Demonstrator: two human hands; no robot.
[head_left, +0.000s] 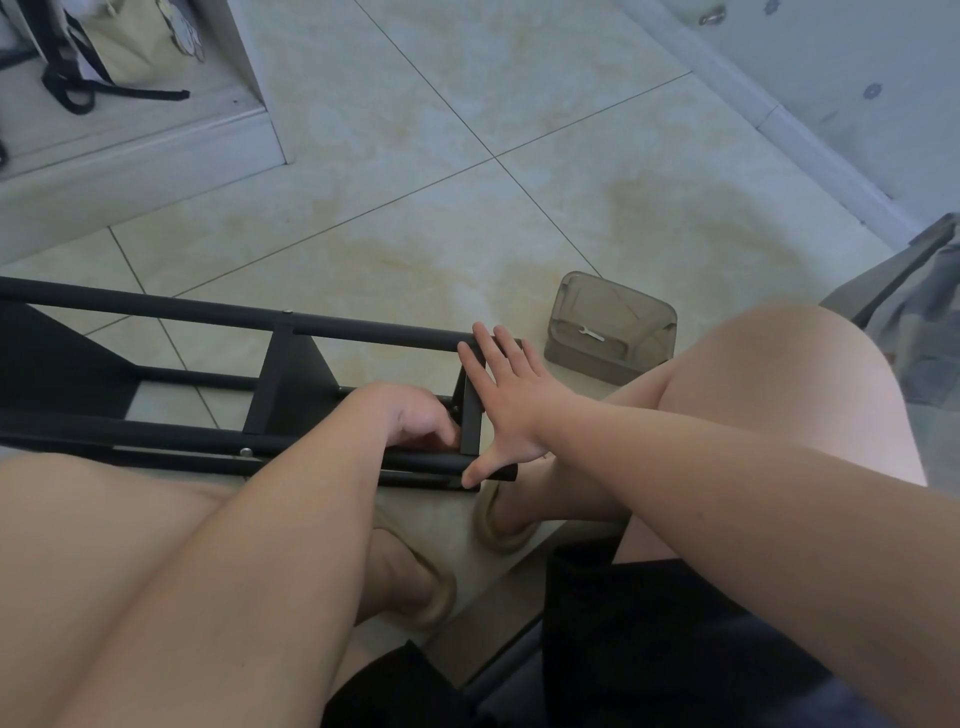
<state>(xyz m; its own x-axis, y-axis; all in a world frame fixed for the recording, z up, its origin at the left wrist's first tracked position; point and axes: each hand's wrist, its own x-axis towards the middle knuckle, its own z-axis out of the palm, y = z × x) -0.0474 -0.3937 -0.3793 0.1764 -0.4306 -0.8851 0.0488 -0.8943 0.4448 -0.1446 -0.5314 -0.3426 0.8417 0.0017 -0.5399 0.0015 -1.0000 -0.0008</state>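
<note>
The single head-worn view looks steeply down and forward from a seated person, close over the knees (779, 384), at the black frame (291, 389) on the tiled floor (441, 208); wall skirting (779, 119) crosses the upper right.

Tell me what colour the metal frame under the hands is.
The metal frame is matte black all over, seen clearly in the head view.

Floor (467, 130): pale glossy tiles, dark grout lines, yellowish veining | black metal frame (156, 312) lying on its side, left to centre | smoky plastic tub (639, 358) near frame's right end, small spanner (591, 332) inside | tan slippers (498, 530) planted beside frame
</note>
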